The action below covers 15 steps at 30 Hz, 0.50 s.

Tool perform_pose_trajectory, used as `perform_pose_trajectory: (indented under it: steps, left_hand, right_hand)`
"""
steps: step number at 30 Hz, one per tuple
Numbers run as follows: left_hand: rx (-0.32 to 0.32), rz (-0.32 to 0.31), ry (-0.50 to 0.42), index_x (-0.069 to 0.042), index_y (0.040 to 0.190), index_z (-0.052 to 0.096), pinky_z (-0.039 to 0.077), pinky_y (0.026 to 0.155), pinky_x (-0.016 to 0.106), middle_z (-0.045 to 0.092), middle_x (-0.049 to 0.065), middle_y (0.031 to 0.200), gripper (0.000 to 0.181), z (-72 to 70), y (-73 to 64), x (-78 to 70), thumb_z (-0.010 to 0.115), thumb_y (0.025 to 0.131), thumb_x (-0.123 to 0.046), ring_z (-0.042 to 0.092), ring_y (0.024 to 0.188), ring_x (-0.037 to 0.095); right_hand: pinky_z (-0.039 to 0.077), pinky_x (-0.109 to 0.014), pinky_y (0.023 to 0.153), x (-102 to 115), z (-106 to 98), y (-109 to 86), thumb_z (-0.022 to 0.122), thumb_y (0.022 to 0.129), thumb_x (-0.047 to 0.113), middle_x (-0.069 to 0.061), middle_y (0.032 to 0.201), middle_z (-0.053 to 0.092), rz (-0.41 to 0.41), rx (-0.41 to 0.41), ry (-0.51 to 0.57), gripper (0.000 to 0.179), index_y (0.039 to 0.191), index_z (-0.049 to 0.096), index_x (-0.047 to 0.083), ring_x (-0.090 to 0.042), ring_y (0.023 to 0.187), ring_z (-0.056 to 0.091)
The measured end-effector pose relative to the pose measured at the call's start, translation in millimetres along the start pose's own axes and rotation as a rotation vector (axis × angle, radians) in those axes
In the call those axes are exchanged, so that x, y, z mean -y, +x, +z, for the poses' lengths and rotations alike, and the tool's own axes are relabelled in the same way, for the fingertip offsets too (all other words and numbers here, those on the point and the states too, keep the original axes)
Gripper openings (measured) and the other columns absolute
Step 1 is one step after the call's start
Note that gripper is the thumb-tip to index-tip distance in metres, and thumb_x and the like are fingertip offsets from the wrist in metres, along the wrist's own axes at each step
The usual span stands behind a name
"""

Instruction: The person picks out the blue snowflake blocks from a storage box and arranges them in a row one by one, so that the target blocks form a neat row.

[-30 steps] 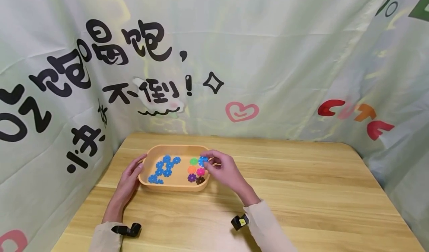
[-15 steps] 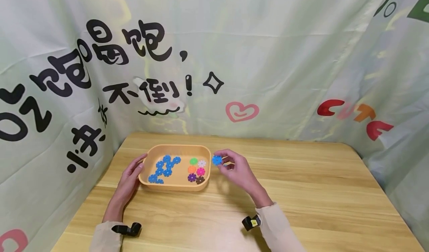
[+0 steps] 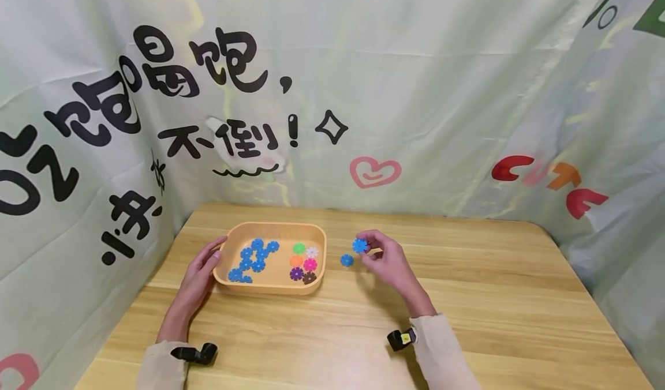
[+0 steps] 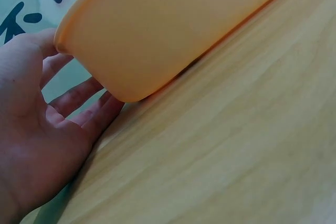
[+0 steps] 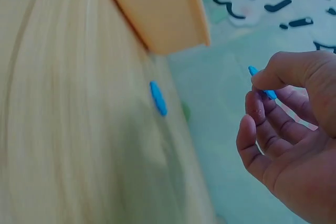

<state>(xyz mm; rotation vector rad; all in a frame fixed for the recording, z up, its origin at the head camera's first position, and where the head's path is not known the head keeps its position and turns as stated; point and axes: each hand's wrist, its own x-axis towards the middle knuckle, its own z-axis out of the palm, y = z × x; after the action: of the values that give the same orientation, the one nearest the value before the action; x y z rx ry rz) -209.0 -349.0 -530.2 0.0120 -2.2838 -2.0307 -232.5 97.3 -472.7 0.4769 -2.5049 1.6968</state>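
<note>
Your L hand (image 3: 200,270) rests against the tray (image 3: 270,289), prob. to steady it; your R hand (image 3: 388,261) pinches a blue disc (image 3: 359,245).

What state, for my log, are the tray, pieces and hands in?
Tray: upright on the table.
Clustered blue pieces: in the tray's left part; joining unclear.
Other-coloured pieces: grouped in the tray's right end.
Loose blue piece: on the table, outside the tray.
Held blue piece: above the table.
Left hand: touching the tray's left end.
Right hand: pinching the held blue piece.
</note>
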Motion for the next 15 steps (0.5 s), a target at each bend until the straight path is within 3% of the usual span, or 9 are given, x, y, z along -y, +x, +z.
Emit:
perform_pose_trajectory:
  steps: [9, 15]
  left_hand:
    - [0.004, -0.010, 0.002, -0.011, 0.158, 0.038, 0.047, 0.096, 0.014, 0.027, 0.021, 0.161, 0.056, -0.6, -0.8, -0.3, 0.048, 0.110, -0.038, 0.048, 0.126, 0.009]
    - [0.012, 0.006, -0.006, -0.011, 0.158, 0.039, 0.049, 0.095, 0.015, 0.030, 0.022, 0.159, 0.054, 0.9, 1.1, 1.3, 0.048, 0.110, -0.036, 0.051, 0.124, 0.008]
  right_hand:
    - [0.056, -0.030, 0.075, -24, -5, 2.3, 0.074, 0.089, -0.006, -0.012, 0.098, 0.066, 0.014, 0.033, -0.037, 0.030, 0.118, 0.068, 0.000, -0.024, 0.089, 0.060]
    - [0.053, -0.026, 0.075, -36, -7, 1.8, 0.075, 0.087, -0.007, -0.008, 0.096, 0.064, 0.078, 0.064, -0.098, 0.030, 0.115, 0.068, 0.002, -0.021, 0.087, 0.059]
